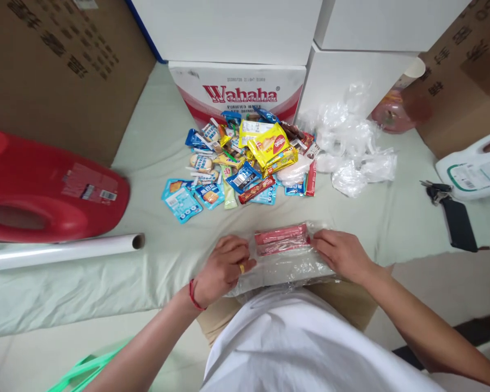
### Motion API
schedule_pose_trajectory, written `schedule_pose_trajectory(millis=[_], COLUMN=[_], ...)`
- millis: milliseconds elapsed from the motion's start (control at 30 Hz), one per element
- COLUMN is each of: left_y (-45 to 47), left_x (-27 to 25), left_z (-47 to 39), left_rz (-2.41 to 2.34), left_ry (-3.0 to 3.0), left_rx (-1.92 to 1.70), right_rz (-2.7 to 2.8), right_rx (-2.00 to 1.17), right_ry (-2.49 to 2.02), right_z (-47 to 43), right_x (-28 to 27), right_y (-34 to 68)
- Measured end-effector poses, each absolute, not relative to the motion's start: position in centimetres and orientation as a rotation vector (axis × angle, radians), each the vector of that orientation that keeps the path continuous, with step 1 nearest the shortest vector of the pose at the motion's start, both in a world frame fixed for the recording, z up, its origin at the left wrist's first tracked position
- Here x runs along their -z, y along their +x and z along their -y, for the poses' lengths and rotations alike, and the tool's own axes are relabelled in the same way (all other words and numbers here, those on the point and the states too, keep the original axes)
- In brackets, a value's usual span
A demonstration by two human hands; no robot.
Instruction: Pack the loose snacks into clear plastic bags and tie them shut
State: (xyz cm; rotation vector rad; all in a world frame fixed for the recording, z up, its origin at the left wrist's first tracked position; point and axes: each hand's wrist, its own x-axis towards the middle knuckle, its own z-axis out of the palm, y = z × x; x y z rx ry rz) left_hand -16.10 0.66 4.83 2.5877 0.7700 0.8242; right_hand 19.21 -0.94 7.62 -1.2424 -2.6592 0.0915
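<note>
Two red-wrapped snack bars (281,238) lie side by side on a sheet of clear plastic film (275,270) near the table's front edge, with some film over them. To their left, my left hand (224,267) has its fingers curled and closed on the film. My right hand (341,251) pinches the film at the right end of the bars, its fingertips close to the red wrapper. The film hangs over the table edge towards my lap. Behind it lies a pile of wrapped snacks (245,163), including a yellow packet (271,146) and a light-blue packet (182,204).
Crumpled clear plastic bags (351,147) sit right of the pile, before a white box (343,79). A Wahaha carton (239,90) stands behind. Left are a red jug (53,190) and a white roll (65,250); right are keys (438,191) and a white jug (477,169).
</note>
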Motion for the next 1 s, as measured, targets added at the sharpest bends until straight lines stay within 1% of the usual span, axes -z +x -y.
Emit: schedule_pose_trajectory(millis=[167, 300, 400, 500, 567, 633, 833, 900, 1000], left_y=[-16.2, -16.1, -15.6, -14.9, -14.6, -14.6, -14.8, -14.6, -14.4], left_x=[-3.4, -3.6, -3.7, -3.6, -3.5, -3.4, -3.4, -3.5, -3.7], left_z=[0.4, 0.5, 0.1, -0.4, -0.6, -0.6, -0.6, -0.7, -1.1], left_rz=[-0.704, -0.739, -0.757, -0.733, -0.724, -0.716, -0.706, -0.715, -0.688], left_ry=[2.588, 2.485, 2.634, 2.821, 2.876, 2.872, 2.762, 2.745, 2.696], left_rx=[-0.775, -0.825, -0.783, -0.64, -0.573, -0.524, -0.366, -0.338, -0.328], right_rz=[2.584, 2.521, 2.574, 2.535, 2.486, 2.445, 2.174, 2.093, 2.039], right_rx=[-0.163, -0.11, -0.049, 0.018, -0.004, -0.132, -0.806, -0.904, -0.912], right_ry=[-1.281, -1.167, -1.108, -1.098, -1.091, -1.083, -1.048, -1.099, -1.267], right_z=[4.4, 7.7, 8.8, 8.8, 8.5, 7.9, 3.2, 1.1, -1.8], right_x=[-6.0, -5.2, -3.7, -2.3, -2.2, -2.9, -7.5, -8.3, -8.2], right_y=[21.0, 21.0, 19.9, 19.1, 18.9, 18.8, 17.7, 17.0, 15.9])
